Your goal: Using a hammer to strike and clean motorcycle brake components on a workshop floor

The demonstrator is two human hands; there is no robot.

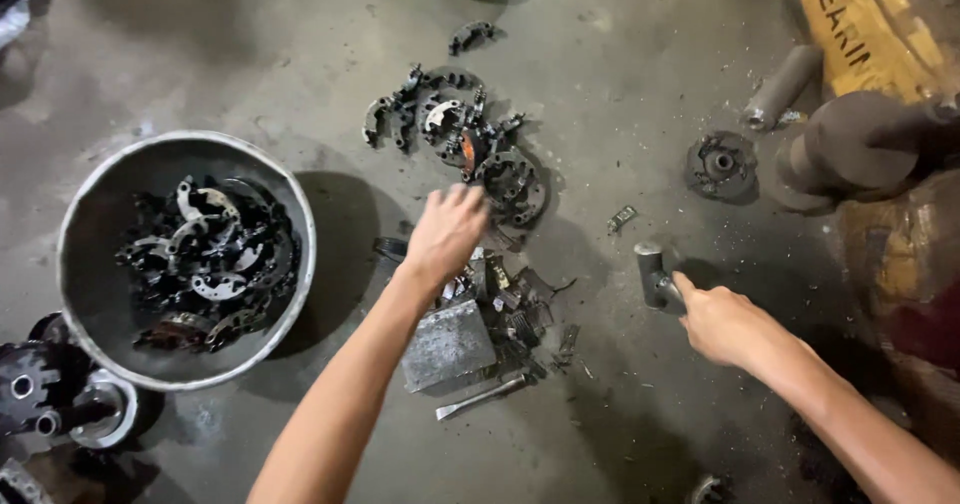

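Observation:
My left hand (pixel 447 232) reaches out over the floor, fingers loosely curled, just short of a round dark metal clutch plate (pixel 512 186) at the near end of a heap of curved metal shoes (pixel 432 114). I cannot see anything held in it. My right hand (pixel 722 322) grips the handle of a small hammer (pixel 654 270), its metal head pointing up and left, resting near the floor. Below my left hand lies a grey metal block (pixel 447 344) among dark scrap pieces (pixel 515 299).
A large grey metal bowl (pixel 88 214) at left holds several curved shoes. Round metal parts (pixel 40 394) lie at bottom left. A chisel (pixel 482 397) lies by the block. A round hub (pixel 720 164), a steel cylinder (pixel 780 89) and a yellow machine (pixel 865 24) stand at right.

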